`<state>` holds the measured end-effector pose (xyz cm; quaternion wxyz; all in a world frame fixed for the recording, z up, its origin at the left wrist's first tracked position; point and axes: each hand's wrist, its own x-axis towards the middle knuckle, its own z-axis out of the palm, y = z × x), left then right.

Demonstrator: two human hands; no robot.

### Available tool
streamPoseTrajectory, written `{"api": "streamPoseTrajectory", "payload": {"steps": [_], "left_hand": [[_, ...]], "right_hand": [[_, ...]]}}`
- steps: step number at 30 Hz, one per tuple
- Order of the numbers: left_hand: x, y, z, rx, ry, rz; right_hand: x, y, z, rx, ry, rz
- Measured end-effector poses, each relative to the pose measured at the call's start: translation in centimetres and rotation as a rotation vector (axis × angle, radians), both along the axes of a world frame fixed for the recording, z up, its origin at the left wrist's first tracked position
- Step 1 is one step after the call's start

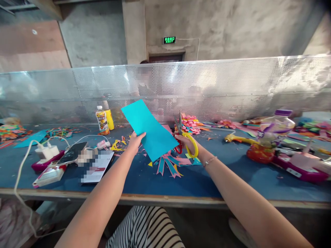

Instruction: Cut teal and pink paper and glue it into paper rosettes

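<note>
My left hand (134,142) grips a sheet of turquoise paper (150,131) by its left edge, thumb on top. The sheet is tilted, raised above the table. At its lower right corner, my right hand (186,140) is closed around scissors (196,148) with a yellow handle loop and a red one. Their blades point up and away, slightly apart, with no paper visibly between them. Whether my right fingers also touch the sheet's corner, I cannot tell. Below the sheet lie pink and blue paper strips with notched ends (168,166), fanned out on the blue tabletop.
A phone (73,152), power bank and white charger (48,151) with cables lie left, beside a printed sheet (99,168). A drink bottle (102,120) stands behind. Pink paper pieces (191,123) are heaped beyond my right hand. Rightward are a glue gun (239,138) and large plastic bottle (271,134). A perforated metal screen (219,89) borders the back.
</note>
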<state>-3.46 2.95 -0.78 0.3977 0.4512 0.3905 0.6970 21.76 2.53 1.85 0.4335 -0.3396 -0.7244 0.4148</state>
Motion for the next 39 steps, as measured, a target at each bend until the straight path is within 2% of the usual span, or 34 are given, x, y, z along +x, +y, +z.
{"api": "streamPoseTrajectory", "payload": {"steps": [3, 7, 14, 18, 21, 25, 28, 31, 35, 39], "left_hand": [[0.4, -0.4, 0.3, 0.017, 0.019, -0.03], [0.9, -0.9, 0.7, 0.039, -0.007, -0.083], [2.0, -2.3, 0.8, -0.092, 0.089, -0.31], [2.4, -2.3, 0.2, -0.092, 0.166, -0.358], [2.2, -1.6, -0.2, -0.032, 0.208, -0.285], [1.4, -0.4, -0.5, 0.039, 0.212, -0.028], [0.6, 0.3, -0.4, 0.051, 0.187, 0.152], [0.1, 0.6, -0.3, 0.069, 0.163, 0.281], [-0.1, 0.7, -0.2, 0.116, 0.153, 0.384], [-0.1, 0.4, -0.2, 0.111, 0.167, 0.379]], "right_hand": [[0.1, 0.0, -0.1, 0.021, -0.011, -0.001], [-0.1, 0.0, -0.3, 0.003, -0.052, -0.094], [-0.4, 1.1, -0.8, 0.187, 0.075, -0.202], [-0.4, 1.4, -0.9, 0.266, 0.1, -0.246], [-0.6, 1.1, -0.9, 0.258, 0.077, -0.244], [-0.7, 0.6, -0.8, 0.198, -0.026, -0.212], [-0.7, 0.5, -0.8, 0.234, -0.122, -0.182], [-0.7, 0.7, -1.0, 0.263, -0.229, -0.187], [-0.5, 1.1, -1.7, 0.292, -0.351, -0.183], [-0.6, 1.4, -2.3, 0.353, -0.428, -0.16]]}}
